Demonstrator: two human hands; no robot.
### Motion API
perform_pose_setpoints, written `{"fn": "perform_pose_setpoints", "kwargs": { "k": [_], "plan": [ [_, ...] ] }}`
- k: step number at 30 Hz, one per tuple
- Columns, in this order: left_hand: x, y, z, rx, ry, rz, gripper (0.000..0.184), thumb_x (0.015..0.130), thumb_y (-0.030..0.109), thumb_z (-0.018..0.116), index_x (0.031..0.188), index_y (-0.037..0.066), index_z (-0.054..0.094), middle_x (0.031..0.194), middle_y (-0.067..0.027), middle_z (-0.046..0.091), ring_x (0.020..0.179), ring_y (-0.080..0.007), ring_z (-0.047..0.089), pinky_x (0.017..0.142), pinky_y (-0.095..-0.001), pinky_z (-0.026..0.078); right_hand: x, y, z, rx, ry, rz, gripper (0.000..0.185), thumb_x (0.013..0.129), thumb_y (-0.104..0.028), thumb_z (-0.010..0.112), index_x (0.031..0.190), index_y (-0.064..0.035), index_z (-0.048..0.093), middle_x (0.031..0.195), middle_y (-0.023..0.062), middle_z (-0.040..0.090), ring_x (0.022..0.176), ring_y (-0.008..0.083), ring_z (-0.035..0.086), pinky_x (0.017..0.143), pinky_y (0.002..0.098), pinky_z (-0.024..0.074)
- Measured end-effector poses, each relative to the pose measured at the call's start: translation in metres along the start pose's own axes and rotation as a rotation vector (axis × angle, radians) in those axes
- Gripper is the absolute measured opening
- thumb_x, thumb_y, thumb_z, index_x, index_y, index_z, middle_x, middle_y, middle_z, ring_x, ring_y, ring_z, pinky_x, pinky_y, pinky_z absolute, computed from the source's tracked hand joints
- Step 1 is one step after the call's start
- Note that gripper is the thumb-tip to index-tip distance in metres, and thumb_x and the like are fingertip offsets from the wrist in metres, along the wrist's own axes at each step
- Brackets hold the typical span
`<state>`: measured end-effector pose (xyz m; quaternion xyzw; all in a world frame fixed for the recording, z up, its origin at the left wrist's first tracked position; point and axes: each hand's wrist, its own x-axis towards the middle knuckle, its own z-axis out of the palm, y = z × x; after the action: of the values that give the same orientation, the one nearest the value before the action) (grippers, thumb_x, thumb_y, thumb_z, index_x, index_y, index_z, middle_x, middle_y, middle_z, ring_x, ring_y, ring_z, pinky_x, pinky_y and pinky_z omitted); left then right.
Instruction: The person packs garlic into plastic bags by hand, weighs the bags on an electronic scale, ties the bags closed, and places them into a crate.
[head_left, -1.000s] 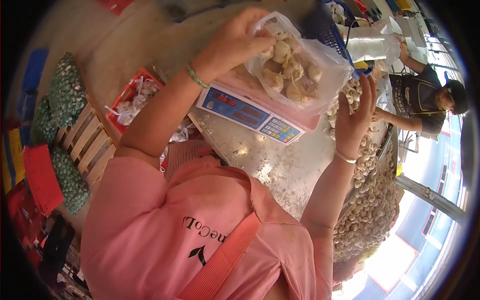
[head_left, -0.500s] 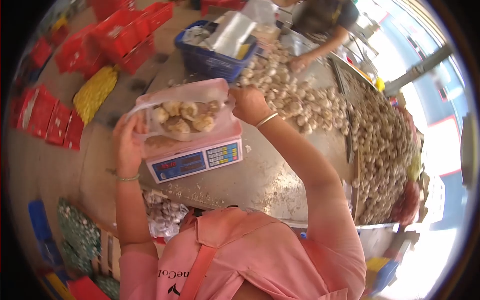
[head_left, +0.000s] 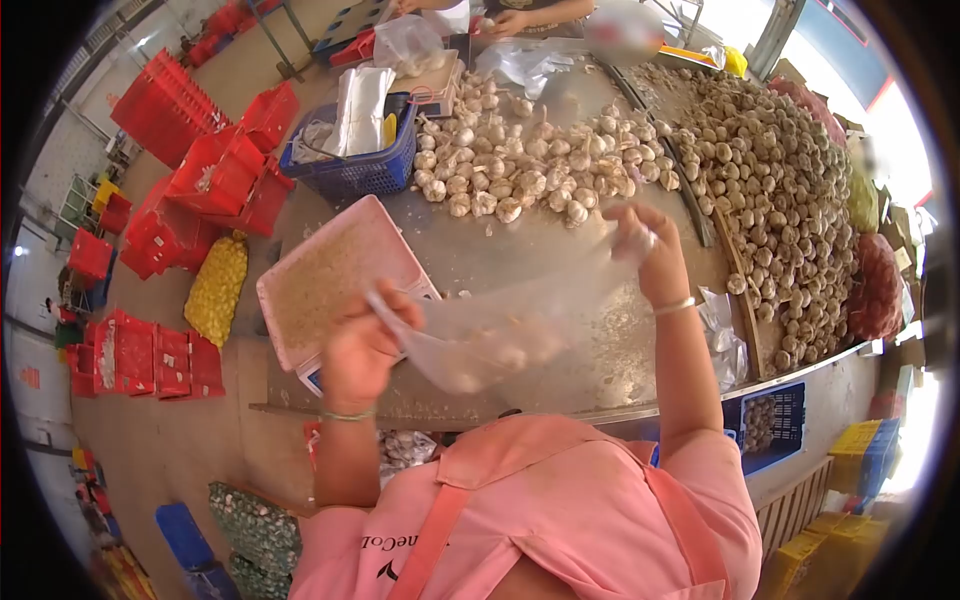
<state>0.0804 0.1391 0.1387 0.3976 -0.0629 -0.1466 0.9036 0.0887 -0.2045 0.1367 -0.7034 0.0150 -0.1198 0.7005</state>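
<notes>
Garlic bag (head_left: 490,358) over metal table (head_left: 465,252), red crates (head_left: 165,112), brown floor (head_left: 240,440)

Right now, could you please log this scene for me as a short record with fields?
Left hand: left hand gripping one side of the plastic bag
Right hand: right hand gripping the opposite side
Bag contents: pale bulbs, blurred, count unclear
Scale: pink tray, left of the bag
Table: metal table, loose garlic spread toward the far side
Basket: blue basket beyond the tray
Across the table: co-worker's hand
</notes>
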Motion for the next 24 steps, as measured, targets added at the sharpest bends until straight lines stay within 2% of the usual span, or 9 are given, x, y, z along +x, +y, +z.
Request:
{"fn": "perform_pose_setpoints", "kwargs": {
  "k": [5,8,12,15,17,20,22,23,24],
  "plan": [
    [-0.005,-0.113,0.032,-0.094,0.111,-0.366,0.026,0.081,-0.001,0.053,0.106,0.002,0.057,0.099,-0.0143,0.061,0.079,-0.022,0.063,0.067,-0.0307,0.054,-0.047,0.035,-0.036,0.171,-0.094,0.179,0.076,0.069,-0.023,0.076,0.13,-0.0022,0.037,0.102,0.0122,0.062,0.095,0.0152,0.057,0.084,0.0278,0.0432],
    [-0.001,-0.144,0.049,-0.12,-0.005,-0.529,0.027,0.081,0.016,0.064,0.105,0.004,0.057,0.097,-0.0108,0.062,0.078,-0.0197,0.063,0.064,-0.029,0.054,-0.065,0.041,-0.034,-0.076,-0.322,-0.022,0.095,0.061,-0.026,0.081,0.136,-0.0078,0.027,0.115,0.0141,0.056,0.103,0.0205,0.054,0.086,0.0304,0.0431],
    [0.003,-0.182,0.064,0.039,-0.112,-0.539,0.032,0.079,0.025,0.067,0.102,0.005,0.058,0.095,-0.0054,0.062,0.082,-0.0158,0.061,0.066,-0.0277,0.051,-0.087,0.026,-0.006,-0.457,-0.534,-0.214,0.099,0.057,-0.022,0.082,0.135,-0.0061,0.025,0.113,0.0189,0.055,0.096,0.0276,0.057,0.08,0.0338,0.0459],
    [0.001,-0.195,0.068,0.007,-0.138,-0.585,0.023,0.079,0.021,0.066,0.096,0.006,0.06,0.097,-0.0046,0.062,0.09,-0.0152,0.058,0.078,-0.0287,0.048,-0.098,0.045,-0.003,-0.518,-0.455,-0.278,0.084,0.061,-0.007,0.073,0.132,-0.0056,0.029,0.107,0.0164,0.056,0.087,0.0314,0.058,0.076,0.0368,0.0468],
    [-0.003,-0.199,0.068,0.06,-0.062,-0.451,0.014,0.079,0.014,0.065,0.09,0.006,0.062,0.099,-0.0057,0.061,0.094,-0.0165,0.057,0.082,-0.0316,0.046,-0.101,0.056,-0.012,-0.558,-0.363,-0.364,0.076,0.063,-0.001,0.067,0.131,-0.0053,0.032,0.104,0.0152,0.058,0.085,0.0314,0.058,0.074,0.0373,0.047],
    [-0.006,-0.191,0.073,-0.128,0.006,-0.396,0.015,0.085,0.012,0.054,0.095,0.003,0.062,0.094,-0.0091,0.063,0.091,-0.0228,0.059,0.085,-0.0391,0.046,-0.106,0.067,-0.035,-0.543,-0.314,-0.493,0.056,0.065,0.009,0.05,0.119,-0.001,0.044,0.084,0.0123,0.061,0.08,0.0317,0.057,0.075,0.04,0.0466],
    [-0.005,-0.197,0.031,-0.279,0.166,-0.404,0.013,0.085,0.013,0.051,0.084,0.003,0.059,0.09,-0.0111,0.062,0.09,-0.0232,0.059,0.084,-0.039,0.046,-0.111,0.091,-0.067,-0.609,-0.307,-0.344,0.043,0.068,0.009,0.049,0.11,0.0008,0.051,0.083,0.0123,0.061,0.081,0.0262,0.06,0.075,0.0367,0.0477],
    [-0.005,-0.206,-0.002,-0.346,0.187,-0.373,0.013,0.085,0.013,0.051,0.078,0.003,0.058,0.088,-0.0113,0.062,0.09,-0.0225,0.059,0.082,-0.0386,0.047,-0.117,0.116,-0.076,-0.162,-0.172,0.109,0.033,0.072,0.009,0.048,0.103,0.0013,0.055,0.078,0.009,0.061,0.076,0.0194,0.061,0.073,0.0319,0.0486],
    [-0.007,-0.206,-0.005,-0.348,0.243,-0.384,0.017,0.084,0.014,0.051,0.07,0.005,0.052,0.079,-0.0093,0.059,0.086,-0.0214,0.058,0.081,-0.038,0.046,-0.116,0.123,-0.082,0.19,-0.069,0.271,0.032,0.072,0.012,0.046,0.1,0.0001,0.055,0.075,0.0053,0.06,0.075,0.0149,0.06,0.071,0.0283,0.0484]
  ]
}}
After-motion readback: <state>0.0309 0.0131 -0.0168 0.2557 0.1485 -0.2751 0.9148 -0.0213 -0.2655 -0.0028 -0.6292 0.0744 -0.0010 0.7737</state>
